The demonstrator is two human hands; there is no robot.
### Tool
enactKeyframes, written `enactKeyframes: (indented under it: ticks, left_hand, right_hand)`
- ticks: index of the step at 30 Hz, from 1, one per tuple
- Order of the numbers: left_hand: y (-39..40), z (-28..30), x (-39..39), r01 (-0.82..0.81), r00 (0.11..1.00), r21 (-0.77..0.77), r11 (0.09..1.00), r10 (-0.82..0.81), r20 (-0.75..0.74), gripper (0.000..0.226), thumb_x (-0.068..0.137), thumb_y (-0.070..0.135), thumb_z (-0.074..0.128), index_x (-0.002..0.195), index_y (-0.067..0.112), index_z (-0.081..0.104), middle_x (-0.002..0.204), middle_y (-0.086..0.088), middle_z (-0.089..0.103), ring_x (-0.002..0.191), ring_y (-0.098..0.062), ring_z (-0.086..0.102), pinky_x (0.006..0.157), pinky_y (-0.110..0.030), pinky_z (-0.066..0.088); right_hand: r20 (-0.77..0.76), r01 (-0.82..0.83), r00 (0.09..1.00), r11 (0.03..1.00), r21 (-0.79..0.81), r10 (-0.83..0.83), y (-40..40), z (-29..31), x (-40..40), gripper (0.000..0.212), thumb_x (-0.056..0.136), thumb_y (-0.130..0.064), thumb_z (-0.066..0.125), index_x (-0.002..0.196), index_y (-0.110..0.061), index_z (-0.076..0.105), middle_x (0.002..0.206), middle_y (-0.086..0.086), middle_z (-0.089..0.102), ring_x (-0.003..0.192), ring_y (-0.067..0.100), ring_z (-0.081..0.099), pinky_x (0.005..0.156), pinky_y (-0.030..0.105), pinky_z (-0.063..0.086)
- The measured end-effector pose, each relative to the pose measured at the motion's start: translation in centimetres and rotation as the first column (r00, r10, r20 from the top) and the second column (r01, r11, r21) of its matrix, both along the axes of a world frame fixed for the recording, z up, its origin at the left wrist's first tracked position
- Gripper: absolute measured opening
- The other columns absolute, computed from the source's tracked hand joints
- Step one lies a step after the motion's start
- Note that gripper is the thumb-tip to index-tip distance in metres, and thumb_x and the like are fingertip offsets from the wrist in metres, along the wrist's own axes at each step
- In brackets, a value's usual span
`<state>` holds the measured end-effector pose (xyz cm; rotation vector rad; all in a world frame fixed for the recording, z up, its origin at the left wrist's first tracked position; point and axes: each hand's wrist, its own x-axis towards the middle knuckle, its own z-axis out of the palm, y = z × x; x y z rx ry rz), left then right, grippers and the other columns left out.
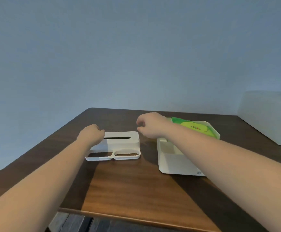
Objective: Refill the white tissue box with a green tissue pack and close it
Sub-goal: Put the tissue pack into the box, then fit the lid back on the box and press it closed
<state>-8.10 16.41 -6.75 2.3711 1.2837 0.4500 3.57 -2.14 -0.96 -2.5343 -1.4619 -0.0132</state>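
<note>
A single head-worn wide-angle view looked forward and slightly down from above the near edge of the worktop [136, 190]; it faced a plain blue wall [136, 47]; both forearms reached in from below, close to the lens.

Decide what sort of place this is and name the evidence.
Probably a home or office room: a dark wooden table against a plain blue-grey wall, holding a white plastic tissue box with its lid off.
</note>
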Motion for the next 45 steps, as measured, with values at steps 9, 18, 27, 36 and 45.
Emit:
enactKeyframes:
  ticks: [9,18,27,36,45]
  left_hand:
    - [1.5,-1.7,-2.1,-0.016,1.0,-0.114,0.993,0.016,-0.005,0.05,0.097,0.028,0.042,0.141,0.005,0.042,0.143,-0.014,0.05,0.128,-0.031,0.049,0.1,-0.037,0.041]
    - [0.3,-1.8,-1.1,-0.032,0.97,-0.229,0.973,0.086,0.228,0.041,0.093,0.018,0.048,0.131,0.005,0.056,0.132,-0.014,0.059,0.119,-0.031,0.054,0.091,-0.035,0.045]
    - [-1.9,2.7,-0.9,-0.011,0.904,-0.144,0.989,0.072,0.421,0.024,0.083,0.012,0.05,0.097,0.014,0.07,0.096,-0.01,0.068,0.093,-0.034,0.059,0.076,-0.033,0.052]
    - [-8.7,7.2,1.4,0.14,0.829,-0.208,0.968,0.0,0.559,0.009,0.08,0.013,0.053,0.084,0.018,0.059,0.087,-0.005,0.054,0.074,-0.024,0.048,0.063,-0.027,0.049]
    - [-15.8,6.2,6.7,0.298,0.833,-0.347,0.889,-0.065,0.549,0.012,0.083,0.009,0.051,0.091,0.011,0.058,0.086,-0.005,0.053,0.079,-0.025,0.049,0.048,-0.016,0.044]
  right_hand:
    - [-0.092,0.089,0.988,0.952,-0.291,-0.121,5.5,-2.9,-1.6,0.04,0.096,-0.019,0.044,0.131,-0.003,0.052,0.133,0.011,0.057,0.117,0.029,0.057,0.09,0.031,0.047]
    - [-0.292,0.173,0.927,0.959,-0.225,-0.235,5.7,-3.4,-1.4,0.014,0.095,-0.011,0.044,0.105,-0.006,0.051,0.099,0.012,0.05,0.085,0.028,0.051,0.073,0.03,0.045]
    - [-0.376,0.335,0.886,0.936,0.113,-0.271,2.9,0.9,-0.9,0.026,0.089,-0.012,0.051,0.112,-0.001,0.058,0.095,0.012,0.056,0.085,0.03,0.057,0.064,0.03,0.044]
    - [-0.448,0.49,0.834,0.805,0.334,-0.322,-5.0,5.7,3.0,0.028,0.082,-0.003,0.057,0.057,-0.01,0.045,0.06,0.007,0.047,0.053,0.023,0.047,0.056,0.025,0.043]
    - [-0.486,0.647,0.729,0.717,0.259,-0.482,-12.9,2.4,7.7,0.02,0.08,-0.004,0.056,0.062,-0.006,0.05,0.063,0.012,0.051,0.053,0.025,0.049,0.056,0.028,0.043]
